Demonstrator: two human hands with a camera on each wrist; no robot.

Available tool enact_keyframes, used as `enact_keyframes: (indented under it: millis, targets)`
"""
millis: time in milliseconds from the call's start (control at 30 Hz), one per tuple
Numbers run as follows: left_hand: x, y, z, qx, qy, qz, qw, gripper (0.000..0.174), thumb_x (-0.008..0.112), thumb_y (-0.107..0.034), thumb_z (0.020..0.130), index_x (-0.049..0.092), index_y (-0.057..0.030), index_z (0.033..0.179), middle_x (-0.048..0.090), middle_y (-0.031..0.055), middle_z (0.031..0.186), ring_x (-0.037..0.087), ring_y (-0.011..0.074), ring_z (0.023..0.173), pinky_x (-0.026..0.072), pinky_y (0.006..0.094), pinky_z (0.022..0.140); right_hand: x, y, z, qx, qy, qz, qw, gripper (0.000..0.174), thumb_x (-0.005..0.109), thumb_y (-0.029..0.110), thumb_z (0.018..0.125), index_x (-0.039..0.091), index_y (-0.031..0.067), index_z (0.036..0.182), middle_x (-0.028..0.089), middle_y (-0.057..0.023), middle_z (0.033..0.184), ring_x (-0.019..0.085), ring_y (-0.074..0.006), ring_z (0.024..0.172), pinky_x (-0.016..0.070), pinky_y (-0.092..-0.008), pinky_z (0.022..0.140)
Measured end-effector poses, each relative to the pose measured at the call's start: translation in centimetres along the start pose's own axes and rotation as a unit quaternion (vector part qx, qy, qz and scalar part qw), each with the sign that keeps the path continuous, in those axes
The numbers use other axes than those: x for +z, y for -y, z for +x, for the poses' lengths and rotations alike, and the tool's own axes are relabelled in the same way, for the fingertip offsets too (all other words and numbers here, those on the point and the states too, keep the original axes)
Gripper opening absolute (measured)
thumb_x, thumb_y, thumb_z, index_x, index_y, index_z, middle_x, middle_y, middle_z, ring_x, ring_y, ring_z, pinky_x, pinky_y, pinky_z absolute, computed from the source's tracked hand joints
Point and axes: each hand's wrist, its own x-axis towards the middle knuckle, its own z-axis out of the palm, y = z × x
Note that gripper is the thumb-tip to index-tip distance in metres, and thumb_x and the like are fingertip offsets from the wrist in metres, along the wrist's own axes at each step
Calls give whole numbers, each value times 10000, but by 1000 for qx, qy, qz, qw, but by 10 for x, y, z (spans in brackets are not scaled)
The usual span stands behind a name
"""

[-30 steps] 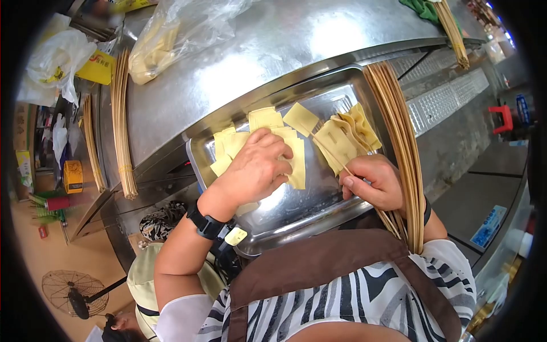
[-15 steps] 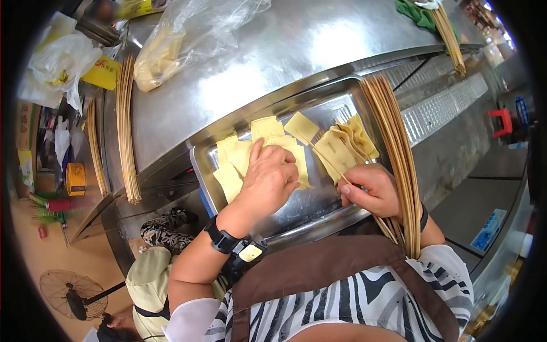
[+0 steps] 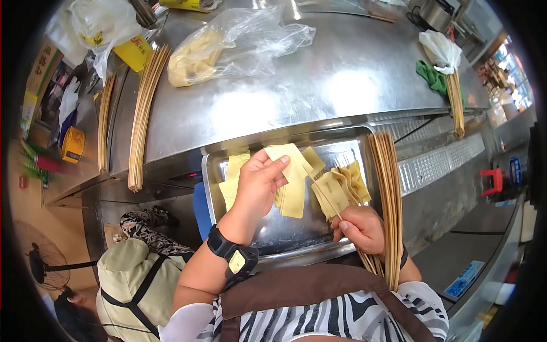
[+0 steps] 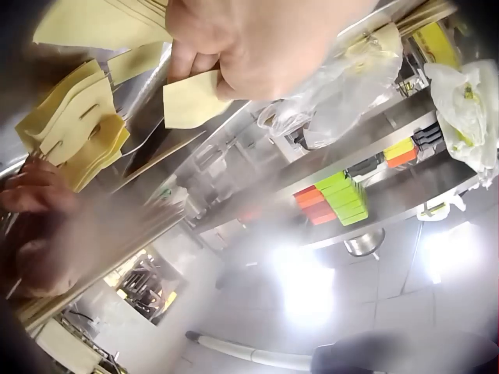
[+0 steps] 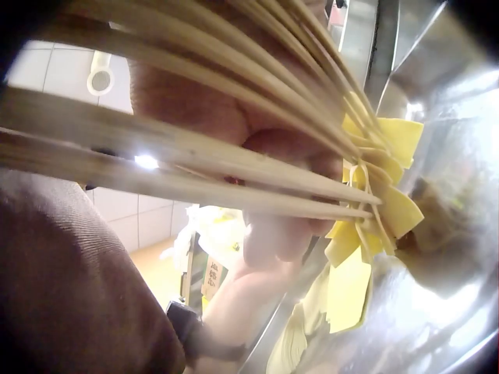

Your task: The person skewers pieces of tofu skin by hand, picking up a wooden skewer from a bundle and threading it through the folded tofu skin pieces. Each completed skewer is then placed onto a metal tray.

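Note:
My left hand (image 3: 254, 191) pinches a thin yellow tofu skin sheet (image 3: 288, 161) between thumb and fingers, above the metal tray (image 3: 273, 251). In the left wrist view the held sheet (image 4: 189, 103) juts out below the fingers. Loose stacked sheets (image 3: 293, 200) lie in the tray under and beside that hand. At the tray's right side, my right hand (image 3: 364, 228) grips thin bamboo skewers, one skewer (image 3: 326, 198) standing out ahead of its thumb. Folded sheets (image 3: 336, 191) sit threaded on skewer tips before it. A long skewer bundle (image 3: 390, 211) runs back along the right forearm.
Behind the tray is a steel counter (image 3: 307, 94) with a clear plastic bag (image 3: 199, 54) of yellow sheets. Skewer bundles (image 3: 147, 117) lie on its left; another, beside a green cloth (image 3: 431, 78), lies right. A person in pale clothing (image 3: 128, 279) is close on my left.
My left hand has risen from the stacked sheets and now pinches one sheet, moved toward the skewers. The right hand keeps its grip. The head view has tilted up.

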Motion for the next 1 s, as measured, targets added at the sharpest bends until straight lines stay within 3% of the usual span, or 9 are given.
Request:
enact_keyframes:
  millis: [100,167,400,567,667,700,800,900,1000]
  targets:
    - [10,-2,-4,18,-28,-6,999,218,587,-108,975,578,-19,1174,689,73,1063,696,164,901,585,336,777,2,-1,0,-5,-5,-5,1000,197,496,99,934,623,0,821,633,-84,647,622,-268,606,479,-376,605]
    - [11,-3,-2,57,-48,52,996,152,604,-120,973,584,-52,1107,691,36,949,640,69,720,520,230,631,4,-2,0,-7,-7,-9,1000,201,495,97,935,622,1,812,631,-80,640,618,-264,596,476,-373,597]
    - [27,-10,-11,96,-42,112,988,161,593,-114,980,570,-27,1114,691,19,861,621,39,688,515,220,619,5,-1,0,-8,-7,-8,1000,211,494,99,944,619,5,802,629,-71,624,616,-250,580,470,-368,584]
    - [25,-2,-18,175,26,137,975,132,574,-84,990,567,-12,1100,651,-19,785,456,-24,585,347,173,497,3,3,1,27,-9,4,1000,215,490,102,948,615,5,802,628,-75,626,618,-250,585,469,-369,587]
    - [23,6,-23,163,55,172,970,119,575,-92,992,569,-9,1079,633,-31,769,370,-35,562,260,174,469,3,3,1,25,-8,6,1000,209,486,99,948,610,5,808,625,-77,626,617,-252,586,468,-372,590]
    - [20,10,-22,151,55,182,970,133,574,-74,988,543,-7,1098,659,1,834,483,-16,631,360,167,528,3,3,2,21,-8,4,1000,207,484,98,949,609,7,811,624,-76,626,616,-251,588,467,-372,591]
    - [38,5,-21,167,10,87,982,258,574,-54,980,496,7,1218,676,41,913,592,36,769,447,181,647,2,2,1,18,-8,-1,1000,204,481,95,949,607,9,814,622,-74,626,614,-248,592,465,-372,594]
    - [40,6,-19,130,-43,43,990,448,566,-28,974,386,11,1382,679,69,977,633,89,890,490,209,764,2,2,1,21,-7,-1,1000,202,480,94,949,605,12,815,620,-73,626,612,-244,597,463,-370,599]
    - [38,5,-20,115,-12,33,993,489,596,-32,958,420,1,1414,682,52,954,633,75,855,507,214,743,1,3,1,25,-5,2,1000,200,479,96,950,604,11,818,620,-72,626,610,-242,598,463,-368,604]
